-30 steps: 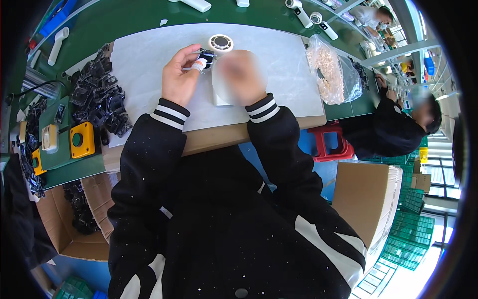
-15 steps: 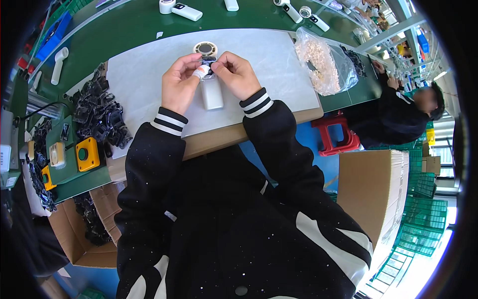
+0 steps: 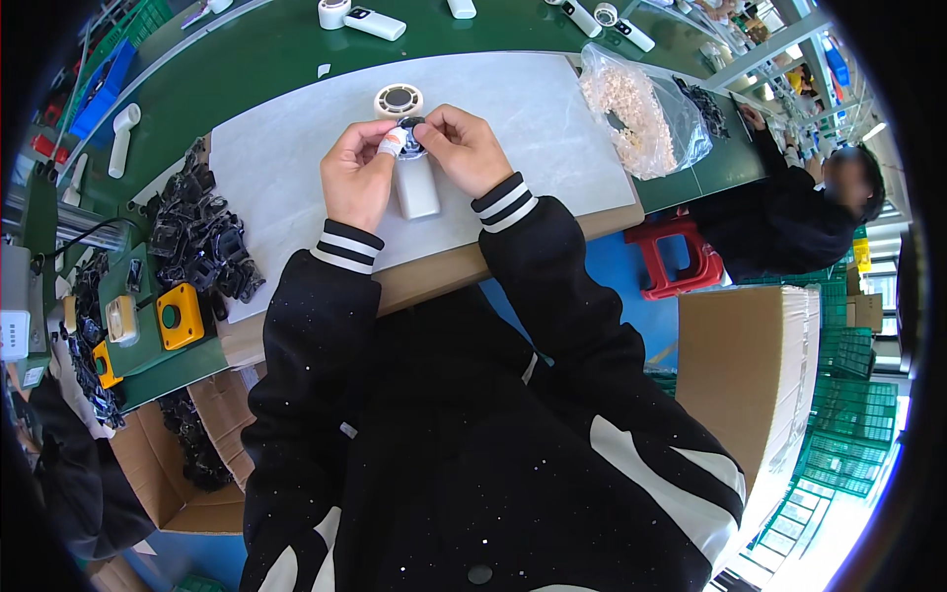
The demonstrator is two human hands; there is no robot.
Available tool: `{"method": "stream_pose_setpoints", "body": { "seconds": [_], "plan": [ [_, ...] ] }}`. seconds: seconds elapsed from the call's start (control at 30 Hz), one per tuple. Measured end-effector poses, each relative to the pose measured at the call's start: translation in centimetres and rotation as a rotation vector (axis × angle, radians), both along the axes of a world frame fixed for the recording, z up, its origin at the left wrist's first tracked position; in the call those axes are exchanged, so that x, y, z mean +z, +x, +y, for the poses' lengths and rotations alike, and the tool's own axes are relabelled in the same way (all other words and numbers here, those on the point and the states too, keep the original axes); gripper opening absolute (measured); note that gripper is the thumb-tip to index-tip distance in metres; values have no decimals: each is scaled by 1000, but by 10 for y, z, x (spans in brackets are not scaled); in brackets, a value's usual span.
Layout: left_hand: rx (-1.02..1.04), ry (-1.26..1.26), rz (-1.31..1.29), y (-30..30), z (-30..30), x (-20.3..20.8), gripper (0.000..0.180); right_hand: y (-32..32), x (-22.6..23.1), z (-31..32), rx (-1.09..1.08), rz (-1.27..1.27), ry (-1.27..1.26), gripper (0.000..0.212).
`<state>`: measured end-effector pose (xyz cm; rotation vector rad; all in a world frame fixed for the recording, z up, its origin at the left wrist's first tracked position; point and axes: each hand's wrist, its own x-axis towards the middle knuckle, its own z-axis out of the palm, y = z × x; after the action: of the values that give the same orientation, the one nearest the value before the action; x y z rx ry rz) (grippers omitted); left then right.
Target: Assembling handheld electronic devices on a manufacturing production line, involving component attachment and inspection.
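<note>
A white handheld fan (image 3: 418,189) lies on the pale work sheet, its round head (image 3: 399,99) pointing away from me. At the neck of it, my fingertips pinch a small black plastic part (image 3: 410,136) from both sides. My left hand (image 3: 357,178) is closed on the part's left side, with a white wrapping (image 3: 394,141) on one digit. On the other side, my right hand (image 3: 470,156) has thumb and forefinger closed on it. The fingers partly cover the part, and I cannot tell whether it is joined to the fan.
Left of the sheet lies a pile of black plastic parts (image 3: 197,237), near a yellow button box (image 3: 181,316). A clear bag of cream pieces (image 3: 636,118) lies at the right. More white fans (image 3: 375,23) stand along the far side. A person (image 3: 789,217) sits beyond a red stool (image 3: 679,259).
My hands have shifted slightly around the black part, which now shows more of its face. The whole view has turned a little. The fan remains on the sheet.
</note>
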<state>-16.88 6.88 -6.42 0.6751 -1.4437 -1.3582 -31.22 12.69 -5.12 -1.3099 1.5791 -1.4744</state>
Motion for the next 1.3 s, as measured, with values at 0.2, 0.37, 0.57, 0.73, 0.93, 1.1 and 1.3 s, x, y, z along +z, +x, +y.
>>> {"method": "stream_pose_setpoints", "body": {
  "seconds": [0.2,0.37,0.57,0.73,0.93,1.1,1.3],
  "plan": [
    [125,-174,-337,11,-4,-2,22,-9,5,-2,14,255,125,14],
    [178,-256,-614,14,-4,0,22,-14,11,-6,32,375,149,14],
    [130,-340,-940,11,-3,4,28,-16,15,-7,69,508,138,10],
    [42,-301,-977,6,-1,8,30,-6,9,-2,0,539,229,13],
    [-60,-135,-352,8,-1,-10,37,5,3,1,107,81,160,31],
    [-14,-305,-152,7,7,7,44,19,-1,1,90,-121,-219,32],
    [17,-412,-120,17,6,17,45,25,12,1,178,-191,-321,34]
  ]
}}
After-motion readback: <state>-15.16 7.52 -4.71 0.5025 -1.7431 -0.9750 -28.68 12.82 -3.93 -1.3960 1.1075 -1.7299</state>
